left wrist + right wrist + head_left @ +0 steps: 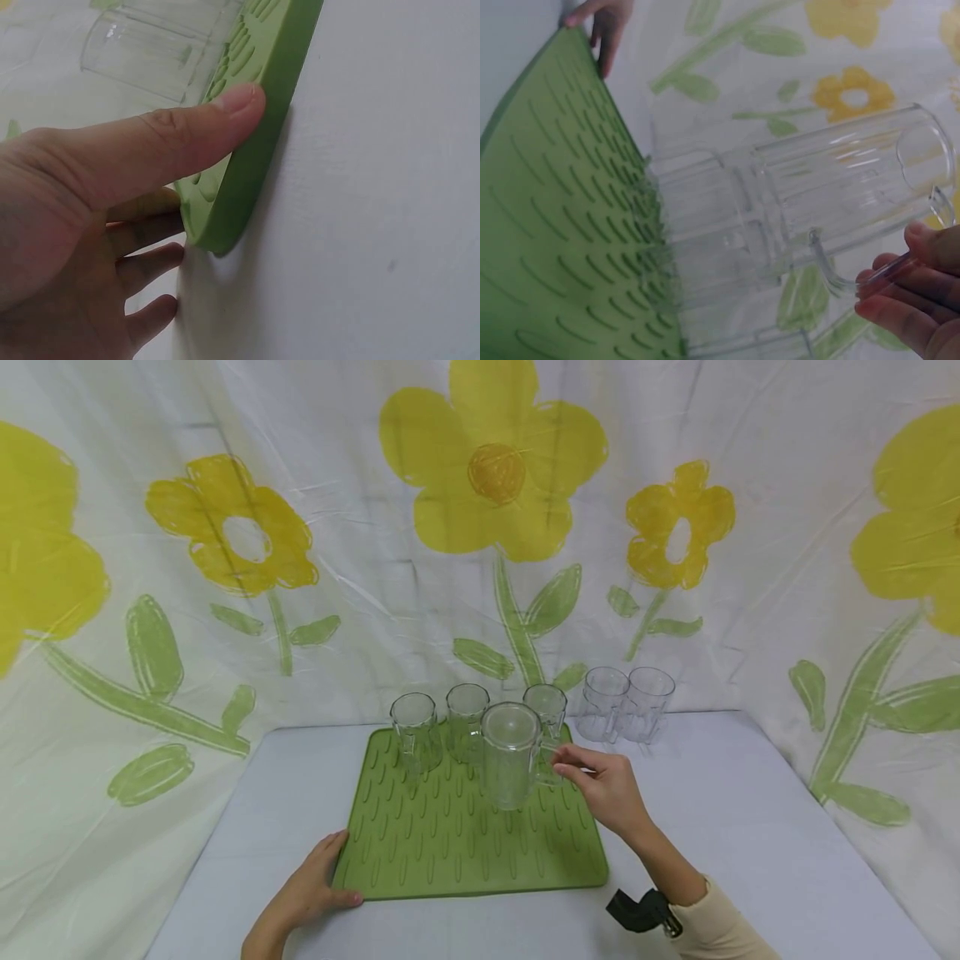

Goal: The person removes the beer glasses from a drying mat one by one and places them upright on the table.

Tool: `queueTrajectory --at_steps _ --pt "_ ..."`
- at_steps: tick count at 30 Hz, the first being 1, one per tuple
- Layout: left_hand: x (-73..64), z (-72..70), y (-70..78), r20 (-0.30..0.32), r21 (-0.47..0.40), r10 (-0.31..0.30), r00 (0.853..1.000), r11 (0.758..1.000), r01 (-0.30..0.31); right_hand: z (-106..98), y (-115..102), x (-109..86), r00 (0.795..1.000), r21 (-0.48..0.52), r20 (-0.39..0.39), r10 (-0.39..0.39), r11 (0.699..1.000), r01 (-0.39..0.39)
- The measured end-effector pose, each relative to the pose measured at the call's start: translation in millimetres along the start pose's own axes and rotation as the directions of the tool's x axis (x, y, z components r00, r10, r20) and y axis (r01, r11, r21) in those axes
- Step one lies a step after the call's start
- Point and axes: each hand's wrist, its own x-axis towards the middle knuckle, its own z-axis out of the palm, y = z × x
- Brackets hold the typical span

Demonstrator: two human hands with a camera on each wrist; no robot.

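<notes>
The right hand (611,793) pinches a clear glass mug (510,768) by its handle (836,281), thumb on one side and bent fingers on the other, with only a narrow gap between them. The mug hangs above the green mat (450,852), roughly over its middle, its lower end clear of the surface; gripping just the handle probably keeps the fingers off the body. The left hand (307,881) is loosely spread at the mat's near left corner, thumb on the near edge and fingers along the left side, touching it without wrapping round, probably to steady it. Three similar mugs stand along the mat's far side: one at left (416,739), one in the middle (467,722), one at right (551,706), partly behind the held mug. Two more (600,710) (651,706) stand close together on the white table (712,827), just beyond the mat's right side. The held mug is colourless and straight-sided, with a looped handle turned to the right; a pale disc fills its upper end, so it seems to be bottom up, though see-through glass makes that hard to confirm. Behind hangs a pale cloth (352,610) with big yellow flowers.
</notes>
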Motion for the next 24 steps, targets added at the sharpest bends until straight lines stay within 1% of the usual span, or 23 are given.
queueTrajectory --at_steps 9,15,18,24 --pt "0.5 -1.7 3.0 0.007 0.009 0.003 1.000 1.000 -0.003 -0.7 1.4 1.1 1.000 -0.004 -0.007 -0.019 1.000 0.019" --pt "2.0 -1.7 2.3 0.010 0.020 -0.001 1.000 1.000 0.001 -2.0 1.6 2.0 1.000 -0.011 -0.012 -0.027 1.000 0.027" --pt "2.3 -1.7 1.9 0.010 0.022 -0.001 1.000 1.000 0.000 -2.3 2.0 2.7 0.998 -0.017 -0.018 -0.056 0.998 0.056" --pt "2.2 -2.7 4.4 0.011 0.039 -0.016 1.000 0.999 0.015 -1.6 4.8 6.5 0.986 -0.056 -0.038 -0.161 0.986 0.159"
